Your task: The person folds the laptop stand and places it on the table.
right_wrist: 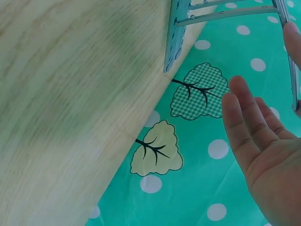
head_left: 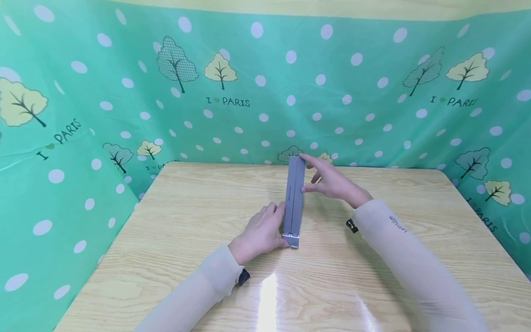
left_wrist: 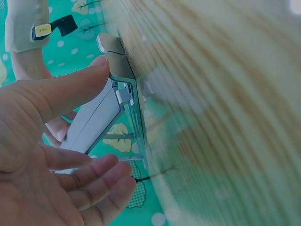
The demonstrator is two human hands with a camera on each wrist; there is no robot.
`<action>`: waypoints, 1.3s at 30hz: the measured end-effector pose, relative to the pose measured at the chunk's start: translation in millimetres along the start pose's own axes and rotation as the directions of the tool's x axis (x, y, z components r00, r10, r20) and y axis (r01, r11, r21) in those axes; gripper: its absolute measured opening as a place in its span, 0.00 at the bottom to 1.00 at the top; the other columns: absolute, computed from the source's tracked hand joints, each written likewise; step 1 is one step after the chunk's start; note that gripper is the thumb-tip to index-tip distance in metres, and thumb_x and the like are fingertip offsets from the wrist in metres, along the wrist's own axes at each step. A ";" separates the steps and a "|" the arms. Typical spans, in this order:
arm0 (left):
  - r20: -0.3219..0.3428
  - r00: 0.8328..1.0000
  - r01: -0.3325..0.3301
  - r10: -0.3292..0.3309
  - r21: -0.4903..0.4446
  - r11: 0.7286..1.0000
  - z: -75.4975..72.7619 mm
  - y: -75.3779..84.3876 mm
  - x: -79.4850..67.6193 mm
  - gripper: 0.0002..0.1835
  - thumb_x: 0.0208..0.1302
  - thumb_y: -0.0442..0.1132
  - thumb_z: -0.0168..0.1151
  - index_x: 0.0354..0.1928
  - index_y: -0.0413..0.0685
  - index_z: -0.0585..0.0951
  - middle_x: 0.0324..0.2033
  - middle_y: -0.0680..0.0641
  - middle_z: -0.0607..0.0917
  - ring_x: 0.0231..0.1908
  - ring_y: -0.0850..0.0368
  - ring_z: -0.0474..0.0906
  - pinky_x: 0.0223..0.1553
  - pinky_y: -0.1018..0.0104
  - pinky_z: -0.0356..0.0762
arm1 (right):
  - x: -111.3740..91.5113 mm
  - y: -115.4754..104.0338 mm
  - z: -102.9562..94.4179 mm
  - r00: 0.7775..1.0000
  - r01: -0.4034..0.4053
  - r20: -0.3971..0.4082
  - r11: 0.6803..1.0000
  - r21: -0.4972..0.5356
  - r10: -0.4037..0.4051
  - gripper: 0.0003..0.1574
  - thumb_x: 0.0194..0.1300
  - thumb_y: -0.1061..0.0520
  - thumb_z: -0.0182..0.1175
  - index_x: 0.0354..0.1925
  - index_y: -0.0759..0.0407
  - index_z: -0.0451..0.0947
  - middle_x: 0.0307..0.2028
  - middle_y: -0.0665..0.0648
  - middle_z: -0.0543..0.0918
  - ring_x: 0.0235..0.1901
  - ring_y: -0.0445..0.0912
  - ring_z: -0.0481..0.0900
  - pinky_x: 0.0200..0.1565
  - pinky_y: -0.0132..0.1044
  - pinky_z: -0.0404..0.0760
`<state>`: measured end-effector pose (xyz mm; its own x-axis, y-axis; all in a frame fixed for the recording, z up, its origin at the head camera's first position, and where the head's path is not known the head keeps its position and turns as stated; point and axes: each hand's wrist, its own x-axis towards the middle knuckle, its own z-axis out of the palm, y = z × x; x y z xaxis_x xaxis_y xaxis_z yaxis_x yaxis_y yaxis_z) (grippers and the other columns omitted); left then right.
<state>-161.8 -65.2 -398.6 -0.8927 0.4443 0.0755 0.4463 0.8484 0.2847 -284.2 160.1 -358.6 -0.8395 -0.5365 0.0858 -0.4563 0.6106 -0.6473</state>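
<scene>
A grey metal folding laptop stand (head_left: 293, 198) stands on the table with its two long bars side by side. Its support legs (right_wrist: 225, 16) are raised, as the right wrist view shows. My left hand (head_left: 260, 231) holds the near end from the left, thumb on the front lip (left_wrist: 115, 63) and index finger along the bar. The other left fingers (left_wrist: 110, 181) curl loosely beside it. From the right, my right hand (head_left: 333, 182) holds the far part, index fingertip on the far top corner and thumb against the side. Its remaining fingers (right_wrist: 244, 110) stay off the stand.
The light wood table (head_left: 199, 193) ends just beyond the stand's far end. Behind it and along the sides hangs a green dotted cloth (head_left: 265, 92) with tree prints. A dark strap piece (head_left: 351, 225) shows under the right sleeve, another (head_left: 243, 277) at the left.
</scene>
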 end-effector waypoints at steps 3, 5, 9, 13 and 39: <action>0.003 1.000 -0.006 0.006 0.001 1.000 -0.1 0.4 0.4 0.59 0.39 0.50 0.80 0.71 0.36 0.57 0.46 0.44 0.74 0.40 0.54 0.71 0.37 0.64 0.75 | -0.4 1.0 1.0 1.000 -0.012 -0.017 1.000 -0.002 0.012 0.61 0.53 0.48 0.72 0.74 0.36 0.46 0.62 0.62 0.67 0.40 0.50 0.79 0.39 0.43 0.81; 0.007 1.000 -0.014 0.014 0.001 1.000 -0.2 0.1 0.9 0.59 0.39 0.49 0.80 0.71 0.36 0.57 0.46 0.44 0.74 0.40 0.54 0.71 0.38 0.64 0.76 | -0.8 1.4 1.8 0.999 -0.022 -0.026 1.000 -0.001 0.022 0.61 0.52 0.47 0.72 0.74 0.35 0.46 0.61 0.62 0.68 0.40 0.50 0.79 0.40 0.43 0.81; 0.019 1.000 -0.021 0.021 0.016 1.000 -0.6 -2.8 2.2 0.59 0.39 0.48 0.80 0.71 0.37 0.56 0.48 0.44 0.74 0.41 0.54 0.71 0.39 0.64 0.76 | -1.1 1.5 3.9 0.999 -0.025 -0.044 1.000 0.007 0.025 0.62 0.51 0.48 0.73 0.74 0.38 0.46 0.57 0.63 0.71 0.40 0.51 0.79 0.40 0.44 0.81; 0.038 0.999 -0.029 0.028 0.029 0.999 -2.2 -7.5 3.1 0.59 0.39 0.47 0.80 0.71 0.37 0.56 0.50 0.43 0.74 0.43 0.53 0.71 0.42 0.63 0.77 | -1.9 -0.5 6.7 0.998 -0.022 -0.062 1.000 0.000 0.022 0.62 0.51 0.47 0.73 0.74 0.41 0.47 0.52 0.62 0.73 0.39 0.51 0.80 0.41 0.45 0.81; 0.208 0.975 -0.090 0.083 0.022 0.996 -23.4 -55.9 6.8 0.56 0.45 0.47 0.77 0.74 0.66 0.53 0.49 0.48 0.74 0.41 0.57 0.69 0.43 0.63 0.73 | -28.0 -17.0 27.3 0.962 -0.114 -0.261 0.988 -0.106 0.083 0.62 0.49 0.44 0.73 0.72 0.51 0.49 0.28 0.53 0.75 0.25 0.47 0.72 0.28 0.39 0.73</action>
<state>-194.3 -116.4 -391.7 -0.8200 0.5634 -0.1014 0.5258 0.8113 0.2556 -244.9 148.9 -370.7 -0.9222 -0.3134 0.2264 -0.3864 0.7257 -0.5692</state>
